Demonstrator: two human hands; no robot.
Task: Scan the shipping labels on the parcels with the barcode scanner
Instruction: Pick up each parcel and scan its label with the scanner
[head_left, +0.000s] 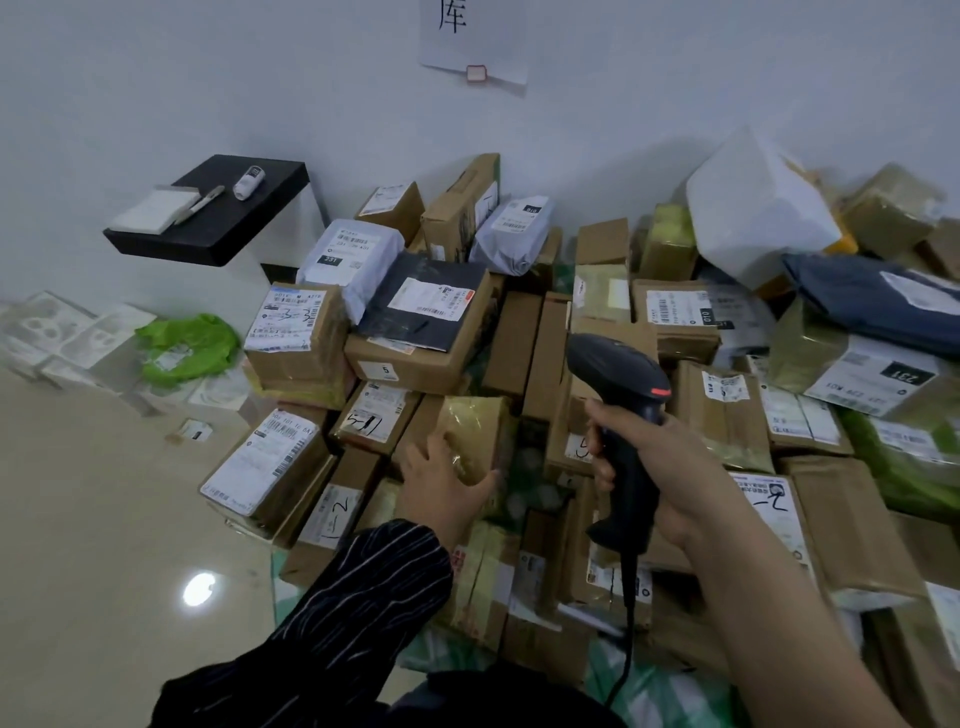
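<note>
Scanner (618, 371), black, corded, red strip on its head: held upright at 3 o'clock of the view, above the parcels (727, 410), head pointing toward 10 o'clock.
Right hand (670, 467): fingers wrapped round the scanner's handle; bare forearm runs off toward 5 o'clock.
Left hand (447, 480): at 6 o'clock, fingers spread and nearly straight, laid against a small box (475, 426) wrapped in yellowish tape, thumb along its near edge; dark striped sleeve (363, 597) behind.
Parcels: cardboard boxes and grey, dark and white mailing bags, heaped on the floor (104, 519) against the wall (156, 78), centre to 3 o'clock; most carry white labels, some handwritten numbers.
Shelf (218, 239), black, at 10 o'clock: notepad (153, 210), pen (200, 204), small white device (248, 182).
Green bag (187, 345): 9 o'clock, on the floor.
Paper sign (472, 41): 12 o'clock, on the wall.
</note>
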